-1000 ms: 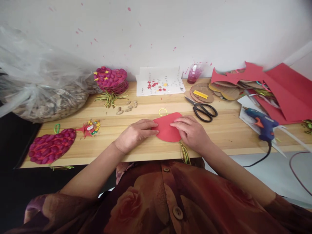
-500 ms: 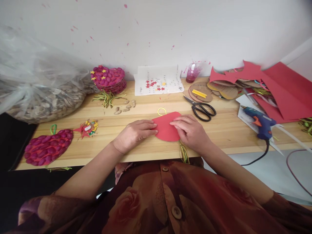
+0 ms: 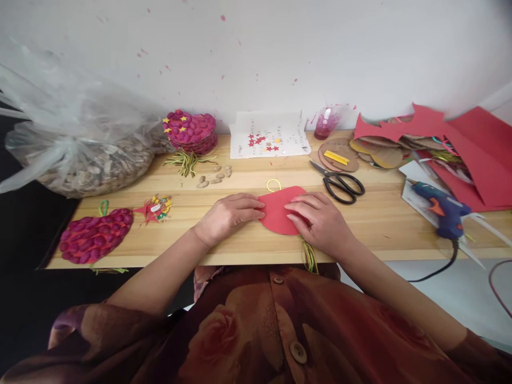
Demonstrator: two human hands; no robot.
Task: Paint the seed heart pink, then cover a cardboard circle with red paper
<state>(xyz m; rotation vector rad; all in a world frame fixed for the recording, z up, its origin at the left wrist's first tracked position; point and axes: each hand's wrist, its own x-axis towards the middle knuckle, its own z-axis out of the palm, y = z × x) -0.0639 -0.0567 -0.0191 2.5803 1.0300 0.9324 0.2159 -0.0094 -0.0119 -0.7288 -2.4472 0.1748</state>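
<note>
A round-edged red paper piece [image 3: 279, 212] lies on the wooden table in front of me, with a yellow cord loop [image 3: 274, 185] at its top and a green and yellow yarn tassel [image 3: 309, 256] at its lower right. The fingers of my left hand [image 3: 230, 217] stretch over its left edge, the thumb hidden. My right hand [image 3: 318, 217] rests on its right side with fingers outstretched and slightly spread. Several peanuts [image 3: 216, 177] lie beyond my left hand. Black-handled scissors [image 3: 340, 184] lie beyond my right hand.
At left are a bag of peanuts [image 3: 104, 165] and a purple-studded piece [image 3: 96, 234]. Behind stand a purple-studded stack [image 3: 190, 133], a paper with stars [image 3: 271, 133] and a stained cup [image 3: 326, 125]. A blue glue gun [image 3: 444, 208], red sheets [image 3: 488, 160] and cardboard shapes [image 3: 340, 149] are at right.
The view has shifted a little, moving the scene rightward. My right hand's fingers have spread slightly on the red paper piece. My left hand stays at its left edge.
</note>
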